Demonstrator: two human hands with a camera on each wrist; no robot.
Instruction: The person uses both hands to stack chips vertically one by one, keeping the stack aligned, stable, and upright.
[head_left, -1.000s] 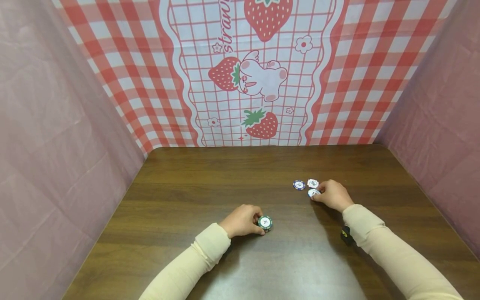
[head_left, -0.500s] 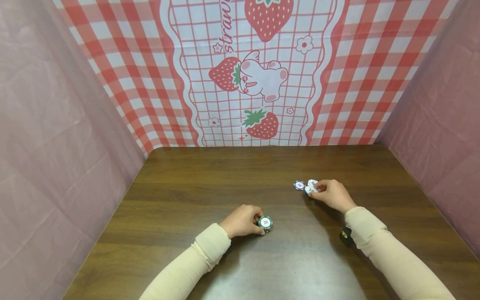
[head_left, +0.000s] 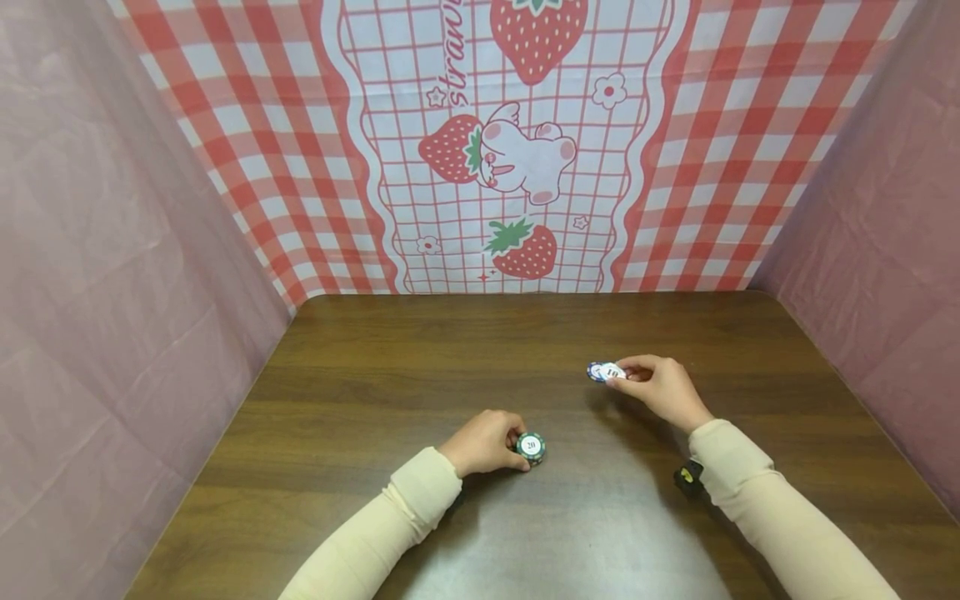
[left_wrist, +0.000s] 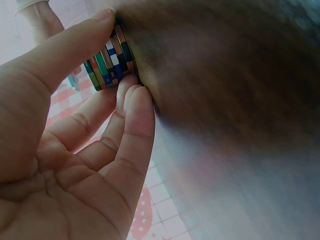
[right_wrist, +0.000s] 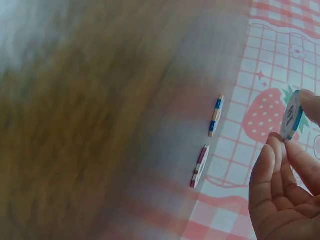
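Note:
My left hand [head_left: 483, 442] grips a short stack of poker chips [head_left: 531, 447] on the table, thumb and fingers at its sides. The top chip is green and marked 20; mixed-colour edges show in the left wrist view. To the right and farther back, my right hand [head_left: 666, 390] pinches a single white-faced poker chip [right_wrist: 292, 116] with a blue edge, held above the table. Just left of that hand lies a blue-and-cream chip [right_wrist: 216, 116], partly covered by the held one in the head view. A maroon-edged chip [right_wrist: 199, 167] lies beside it, hidden in the head view.
The brown wooden tabletop [head_left: 390, 358] ends at a red-and-white checked cloth [head_left: 315, 167] hanging at the back. Pink fabric walls [head_left: 127, 275] stand on both sides. A dark device [head_left: 686, 477] sits under my right wrist.
My right hand has lifted its poker chip off the table and moved it left, over the other chips. The left hand and its stack have stayed put.

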